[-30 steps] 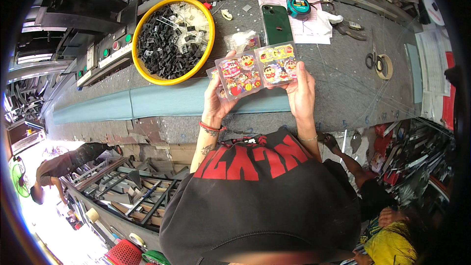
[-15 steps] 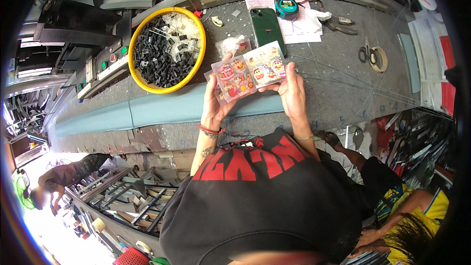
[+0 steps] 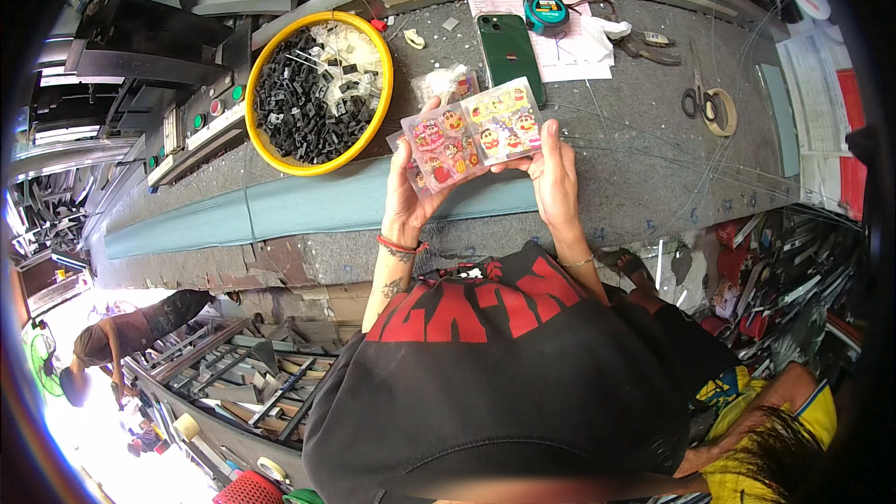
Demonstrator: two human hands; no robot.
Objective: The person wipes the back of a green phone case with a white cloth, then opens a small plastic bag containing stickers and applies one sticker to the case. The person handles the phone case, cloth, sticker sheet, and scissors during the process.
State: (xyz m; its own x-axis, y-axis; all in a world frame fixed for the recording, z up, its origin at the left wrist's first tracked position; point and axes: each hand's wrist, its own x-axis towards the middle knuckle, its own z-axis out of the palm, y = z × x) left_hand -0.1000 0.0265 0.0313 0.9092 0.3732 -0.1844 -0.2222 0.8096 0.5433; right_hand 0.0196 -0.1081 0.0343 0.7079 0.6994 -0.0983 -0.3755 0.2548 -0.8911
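Note:
A small sticker book point(image 3: 445, 151) lies spread between my hands above the workbench, its clear pages covered with colourful cartoon figures. On its left side, my left hand point(image 3: 408, 194) grips the pages, with the thumb along the outer edge. My right hand point(image 3: 557, 182) holds the lower right corner, thumb raised beside the page and fingers partly hidden beneath it. Just beyond the book sits a crumpled clear plastic packet point(image 3: 441, 82) with similar cartoon print, partly covered by the book. A dark green phone point(image 3: 511, 49) lies behind the right page.
A yellow-rimmed basket point(image 3: 385, 112) of black and pale plastic pieces stands left. Beyond lie a tape measure point(image 3: 546, 14), papers point(image 3: 579, 61) and pliers point(image 3: 644, 49). Scissors point(image 3: 695, 101) and a tape roll point(image 3: 721, 112) are right. Other people are at lower left and lower right.
The sticker book and my hands stay almost in place, the right page tilting slightly. The person at lower right has shifted lower, and the one at lower left has changed posture.

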